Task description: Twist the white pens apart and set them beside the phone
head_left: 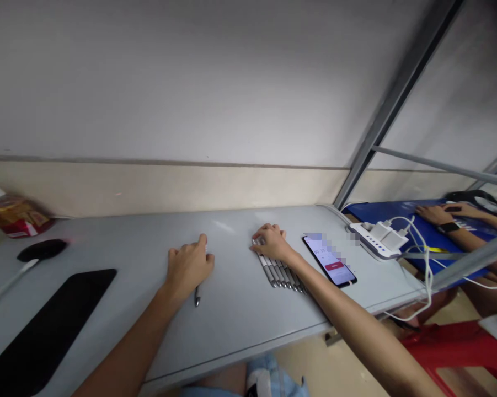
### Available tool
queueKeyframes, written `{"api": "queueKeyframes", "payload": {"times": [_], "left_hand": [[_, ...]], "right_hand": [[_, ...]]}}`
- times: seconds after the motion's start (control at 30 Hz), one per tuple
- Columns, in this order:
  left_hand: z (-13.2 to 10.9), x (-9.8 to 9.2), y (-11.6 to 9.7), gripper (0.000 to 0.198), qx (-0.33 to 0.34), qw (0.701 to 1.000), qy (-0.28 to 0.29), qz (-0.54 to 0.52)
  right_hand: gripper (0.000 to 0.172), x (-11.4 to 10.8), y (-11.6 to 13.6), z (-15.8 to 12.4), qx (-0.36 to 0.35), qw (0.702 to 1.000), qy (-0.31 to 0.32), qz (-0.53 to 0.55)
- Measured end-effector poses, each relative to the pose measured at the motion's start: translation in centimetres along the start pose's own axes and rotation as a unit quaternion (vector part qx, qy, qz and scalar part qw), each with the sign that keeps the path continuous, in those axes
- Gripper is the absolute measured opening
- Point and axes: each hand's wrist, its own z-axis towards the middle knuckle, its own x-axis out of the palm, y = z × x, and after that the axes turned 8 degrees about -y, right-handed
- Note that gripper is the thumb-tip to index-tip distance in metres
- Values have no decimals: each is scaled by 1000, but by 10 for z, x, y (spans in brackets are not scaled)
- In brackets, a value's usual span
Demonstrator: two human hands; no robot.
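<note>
My left hand (pixel 190 266) is closed around a pen (pixel 197 298), its thumb and forefinger on the upper part. The pen's silver tip sticks out below the hand toward me, over the grey desk (pixel 227 325). To the right, several grey pens (pixel 279 275) with silver tips lie side by side in a slanting row. My right hand (pixel 272 241) is at the far ends of that row, its fingers bent and closed on a pen at the left end. The palm and wrist hide the far parts of the other pens.
A lit phone (pixel 330 260) lies right of the pens, then a white power strip (pixel 374 241) with plugs and cables. At left are a black mat (pixel 53 331), a round black pad (pixel 42 250) and a jar (pixel 16 215). Another person's hands (pixel 436 214) rest on a blue surface.
</note>
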Motion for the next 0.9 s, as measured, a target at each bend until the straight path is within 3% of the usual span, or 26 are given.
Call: {"api": "queueKeyframes", "payload": {"times": [0.9], "left_hand": [[0,-4,-1,32,-1,1000,20,-2]], "right_hand": [[27,0,-12,3,-17,1000,-19,5]]}}
